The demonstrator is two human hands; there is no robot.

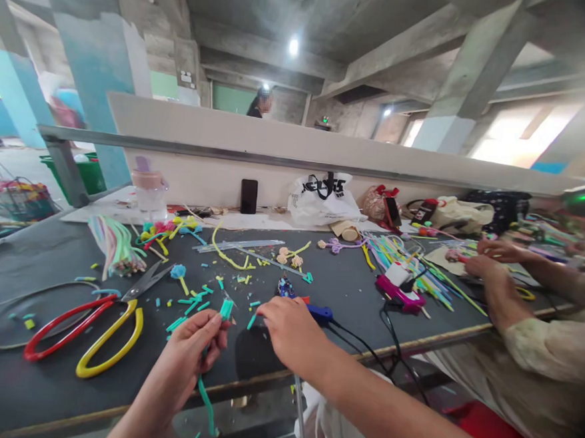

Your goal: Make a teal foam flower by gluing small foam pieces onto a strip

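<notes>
My left hand (196,339) is closed around a teal piece (226,309) whose end sticks up between thumb and fingers. A teal strip (205,403) hangs below that hand, past the table's edge. To the right, my right hand (285,328) has its fingers bent together at a small teal stick (252,321) near the tabletop. Just behind my right hand lies a blue tool (320,312) with a black cord. Cut teal pieces (191,303) are scattered left of my hands. Large scissors (110,320) with one red and one yellow handle lie open at the left.
Bundled pastel strips (117,247) lie back left, near a clear bottle (149,192). A phone (248,196) leans on the partition. A magenta power strip (400,294) with cords is at right, near another person's hands (490,256). The table's front edge (240,387) runs below my hands.
</notes>
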